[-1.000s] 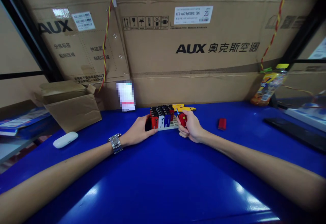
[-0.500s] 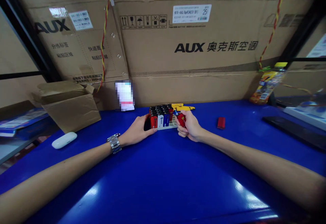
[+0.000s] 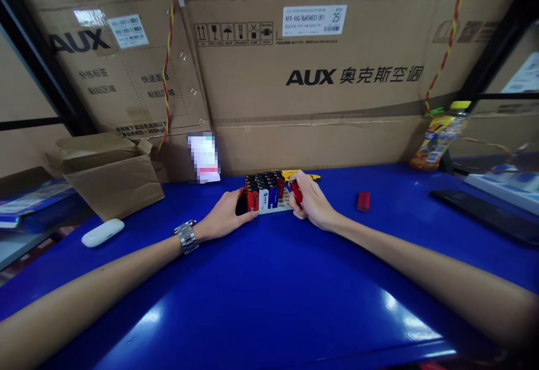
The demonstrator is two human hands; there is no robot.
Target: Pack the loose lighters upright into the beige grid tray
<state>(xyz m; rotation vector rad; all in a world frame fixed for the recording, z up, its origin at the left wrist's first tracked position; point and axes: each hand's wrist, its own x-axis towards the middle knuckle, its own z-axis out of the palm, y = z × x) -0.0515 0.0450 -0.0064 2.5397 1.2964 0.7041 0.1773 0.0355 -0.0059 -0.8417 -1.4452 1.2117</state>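
A white grid tray (image 3: 284,201) holds several upright lighters (image 3: 264,197) in red, white, blue and dark red, with black tops. The lighters crowd its left part, and bare cells show on its right. My left hand (image 3: 225,213), with a metal watch on the wrist, grips the tray's left end, thumb along the front and fingers partly hidden behind. My right hand (image 3: 314,201) is closed around a red lighter (image 3: 296,191), held tilted at the tray's right end. Behind the tray lie yellow items (image 3: 292,174), partly covered by my right hand.
A small red block-like object (image 3: 363,201) lies right of my hand. Further right are a black flat object (image 3: 484,217) and a drink bottle (image 3: 440,137). A white case (image 3: 103,233), an open carton (image 3: 113,185) and a phone (image 3: 204,156) stand left. Large cardboard (image 3: 252,95) backs the blue table (image 3: 269,297).
My right hand has turned and tilted the red lighter, so its logo side no longer shows. The left hand keeps its hold on the tray. The whole view has shifted slightly.
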